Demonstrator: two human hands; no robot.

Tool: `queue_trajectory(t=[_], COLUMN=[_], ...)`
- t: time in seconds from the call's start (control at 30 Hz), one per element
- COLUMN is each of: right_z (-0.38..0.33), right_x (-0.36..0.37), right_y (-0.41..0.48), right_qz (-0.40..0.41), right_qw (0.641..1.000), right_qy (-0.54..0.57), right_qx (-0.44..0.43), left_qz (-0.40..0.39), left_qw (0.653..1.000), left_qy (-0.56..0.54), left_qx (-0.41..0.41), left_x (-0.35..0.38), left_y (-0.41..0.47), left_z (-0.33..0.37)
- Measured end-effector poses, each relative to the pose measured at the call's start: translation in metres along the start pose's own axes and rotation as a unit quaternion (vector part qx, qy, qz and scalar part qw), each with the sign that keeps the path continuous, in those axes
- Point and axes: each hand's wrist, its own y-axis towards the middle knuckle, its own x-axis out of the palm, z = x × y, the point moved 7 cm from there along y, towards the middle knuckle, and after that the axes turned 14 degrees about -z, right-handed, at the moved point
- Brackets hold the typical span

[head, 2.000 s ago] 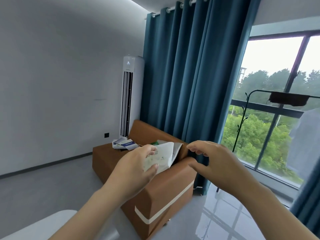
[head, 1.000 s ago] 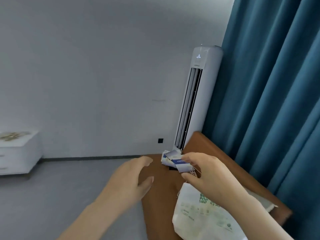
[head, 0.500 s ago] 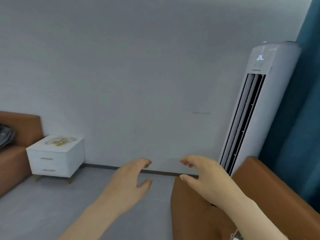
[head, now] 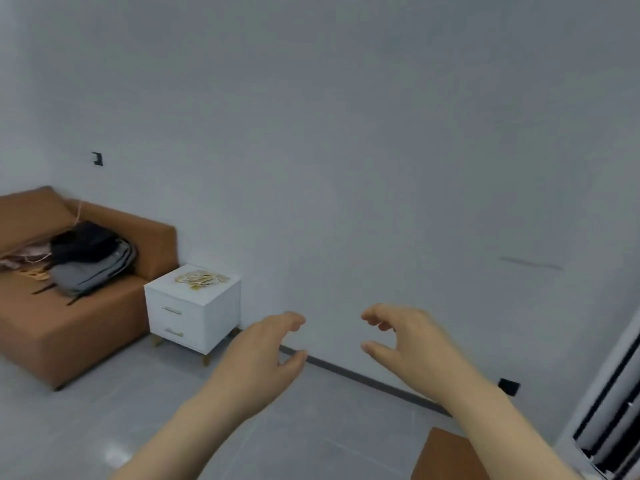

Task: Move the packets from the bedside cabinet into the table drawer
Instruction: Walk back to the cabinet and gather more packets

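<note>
Right now, the packets (head: 201, 279) are seen lying in a flat heap on top of the white cabinet (head: 194, 311) — up and to the left of both hands, well apart. The left hand (head: 263, 355) is nearer than the right hand (head: 408, 344). Both are held loosely spread — nothing is gripped.

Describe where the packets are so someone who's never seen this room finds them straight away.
Find the brown sofa against the grey wall on the left. Beside its arm stands a white bedside cabinet with two drawers. The packets are the loose pale yellow pile on top, the only things lying on it.
</note>
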Motion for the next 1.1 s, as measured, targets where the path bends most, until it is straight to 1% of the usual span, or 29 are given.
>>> queue_trajectory(t=[0.27,0.43,0.6,0.8,1.0,1.1], right_z=[0.018,0.01,-0.003,-0.031,-0.046,-0.049], right_x=[0.023,0.049,0.065,0.084,0.12,0.136], right_y=[0.16,0.254,0.35,0.475,0.582,0.645], right_qz=[-0.061,-0.097,-0.103,-0.117,-0.154,-0.161], right_qw=[0.993,0.986,0.985,0.985,0.98,0.978], right_qy=[0.002,0.007,0.008,0.024,0.031,0.038], right_qx=[-0.099,-0.135,-0.141,-0.128,-0.125,-0.13], left_qz=[0.034,0.048,0.05,0.041,0.028,0.022], left_qw=[0.993,0.987,0.982,0.978,0.974,0.971], left_qy=[0.029,0.029,0.019,0.019,0.006,0.018], left_qx=[-0.109,-0.148,-0.182,-0.203,-0.227,-0.236], left_x=[-0.01,-0.026,-0.048,-0.094,-0.113,-0.124], left_y=[0.084,0.136,0.192,0.258,0.316,0.35], left_z=[-0.077,-0.145,-0.229,-0.335,-0.427,-0.474])
